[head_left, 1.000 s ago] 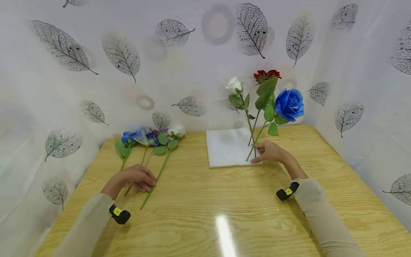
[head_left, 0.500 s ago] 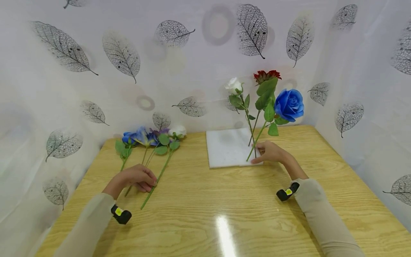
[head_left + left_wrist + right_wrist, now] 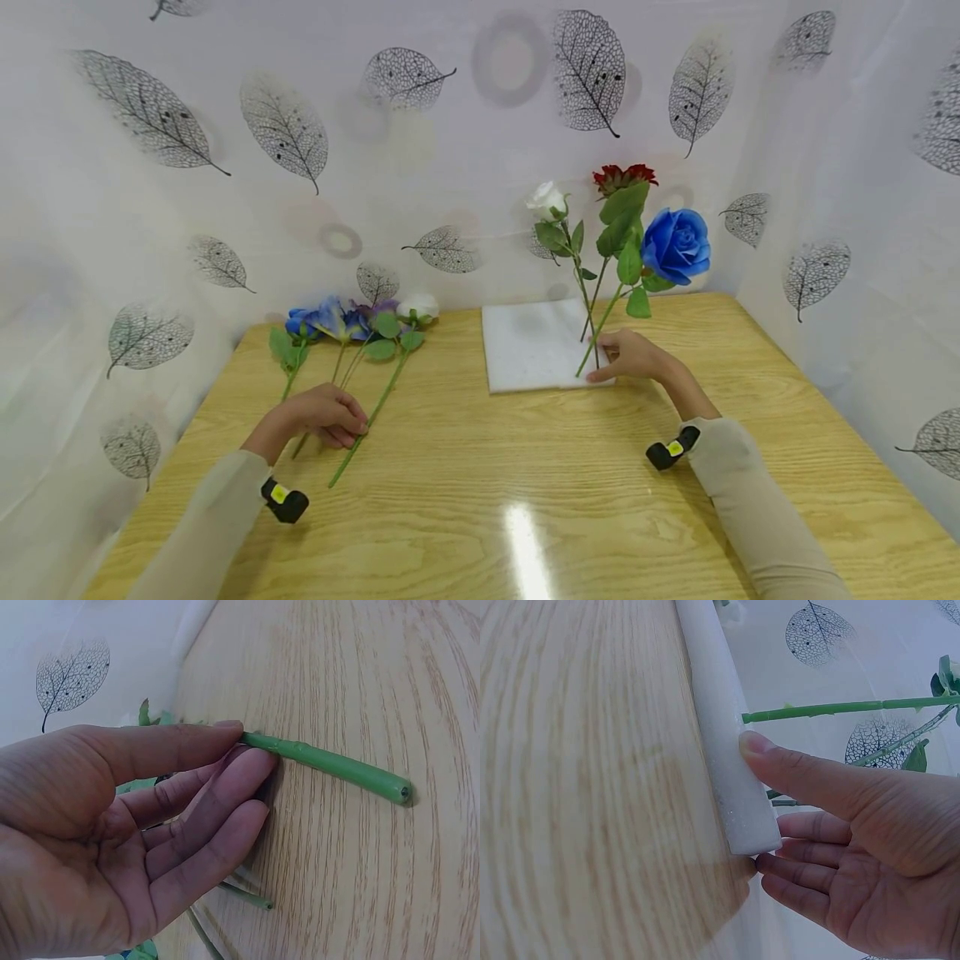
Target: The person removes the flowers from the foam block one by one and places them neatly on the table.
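Observation:
In the head view my left hand [image 3: 326, 414] pinches the green stem of a white artificial flower [image 3: 417, 307] between thumb and fingers. The left wrist view shows the stem's cut end [image 3: 375, 780] jutting past the fingertips, close over the wood. My right hand [image 3: 637, 354] holds the right edge of a white foam board [image 3: 525, 350], thumb on its top face and the other fingers at its side. Standing in that board are a white rose [image 3: 547, 200], a dark red flower [image 3: 624, 177] and a large blue rose [image 3: 677, 246] leaning right.
Left of the pinched stem lie other artificial flowers, a blue one [image 3: 300, 322] and a blue-purple one [image 3: 332, 318] among them, heads toward the back edge. A leaf-printed white curtain [image 3: 465, 150] hangs behind and beside the wooden table [image 3: 450, 500].
The white flower's head has shifted slightly right, its stem swinging with it in my left hand, which has moved a touch right. My right hand and the board stay still.

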The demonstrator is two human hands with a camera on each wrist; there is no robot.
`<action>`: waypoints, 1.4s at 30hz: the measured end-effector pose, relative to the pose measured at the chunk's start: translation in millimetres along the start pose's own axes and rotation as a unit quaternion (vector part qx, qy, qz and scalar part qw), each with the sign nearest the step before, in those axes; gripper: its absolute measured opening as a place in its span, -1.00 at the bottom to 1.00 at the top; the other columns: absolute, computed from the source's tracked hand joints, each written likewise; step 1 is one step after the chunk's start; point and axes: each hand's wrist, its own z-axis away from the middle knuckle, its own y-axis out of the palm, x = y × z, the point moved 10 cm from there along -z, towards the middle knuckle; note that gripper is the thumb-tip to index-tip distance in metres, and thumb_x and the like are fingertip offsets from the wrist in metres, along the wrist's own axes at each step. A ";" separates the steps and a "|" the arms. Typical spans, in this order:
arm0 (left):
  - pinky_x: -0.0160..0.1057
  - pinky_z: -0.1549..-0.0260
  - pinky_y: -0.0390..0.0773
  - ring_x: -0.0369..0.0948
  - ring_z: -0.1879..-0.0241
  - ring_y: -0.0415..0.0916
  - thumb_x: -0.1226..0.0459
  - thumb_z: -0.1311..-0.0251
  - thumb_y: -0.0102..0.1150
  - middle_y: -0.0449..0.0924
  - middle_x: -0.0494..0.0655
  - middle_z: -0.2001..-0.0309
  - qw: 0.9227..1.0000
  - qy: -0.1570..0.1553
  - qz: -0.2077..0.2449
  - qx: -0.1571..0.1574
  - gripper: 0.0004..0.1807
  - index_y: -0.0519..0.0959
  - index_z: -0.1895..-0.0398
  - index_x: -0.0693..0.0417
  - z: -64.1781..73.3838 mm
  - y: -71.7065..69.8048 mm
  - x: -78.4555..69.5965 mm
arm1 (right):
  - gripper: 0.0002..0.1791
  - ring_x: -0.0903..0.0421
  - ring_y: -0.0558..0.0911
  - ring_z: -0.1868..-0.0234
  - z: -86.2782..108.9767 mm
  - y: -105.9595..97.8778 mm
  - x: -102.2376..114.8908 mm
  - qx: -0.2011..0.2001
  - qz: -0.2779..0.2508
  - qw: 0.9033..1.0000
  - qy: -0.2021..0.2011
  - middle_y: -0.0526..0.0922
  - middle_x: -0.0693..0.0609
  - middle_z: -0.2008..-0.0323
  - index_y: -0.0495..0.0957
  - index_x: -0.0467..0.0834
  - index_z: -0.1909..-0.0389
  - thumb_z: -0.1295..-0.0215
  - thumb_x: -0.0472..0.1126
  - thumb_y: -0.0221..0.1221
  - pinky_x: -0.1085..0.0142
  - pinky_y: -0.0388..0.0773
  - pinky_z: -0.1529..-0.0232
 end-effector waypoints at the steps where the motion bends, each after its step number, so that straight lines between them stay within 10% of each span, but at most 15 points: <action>1: -0.21 0.32 0.76 -0.26 0.45 0.69 0.32 -0.29 0.30 0.74 -0.09 0.44 1.000 -0.001 0.000 -0.001 -0.80 0.67 0.11 0.27 -0.2 -0.2 0.1 | -0.57 0.13 0.23 0.47 0.2 -0.1 0.2 0.000 0.000 1.000 -0.001 0.20 0.07 0.55 0.52 -0.29 0.15 -0.16 -0.12 0.49 0.36 0.14 0.42; 28: -0.18 0.28 0.77 -0.25 0.41 0.71 0.31 -0.35 0.23 0.76 -0.06 0.36 1.000 0.006 -0.007 -0.011 -0.77 0.69 0.09 0.33 0.3 -4.2 -6.5 | -0.54 0.11 0.25 0.44 0.7 0.3 -6.8 0.003 0.008 1.000 0.015 0.20 0.07 0.54 0.53 -0.27 0.10 -0.16 -0.09 0.49 0.34 0.15 0.41; 35: -0.14 0.26 0.76 -0.19 0.35 0.69 0.29 -0.33 0.26 0.75 0.03 0.30 0.998 0.039 -0.009 -0.056 -0.74 0.67 0.09 0.37 -0.2 -16.7 -19.9 | -0.24 0.12 0.25 0.43 -0.6 0.2 -7.0 0.007 0.006 1.000 0.014 0.20 0.07 0.52 0.50 -0.42 -0.27 -0.16 -0.07 0.49 0.34 0.16 0.41; 42: -0.05 0.13 0.76 -0.11 0.25 0.73 0.22 -0.39 0.24 0.75 0.19 0.19 0.992 0.077 -0.018 -0.099 -0.64 0.61 -0.05 0.36 -10.3 -27.6 -43.4 | -0.48 0.17 0.22 0.48 0.4 -1.5 -1.7 -0.007 -0.004 1.000 -0.016 0.20 0.09 0.54 0.57 -0.34 0.03 -0.11 -0.11 0.51 0.36 0.14 0.42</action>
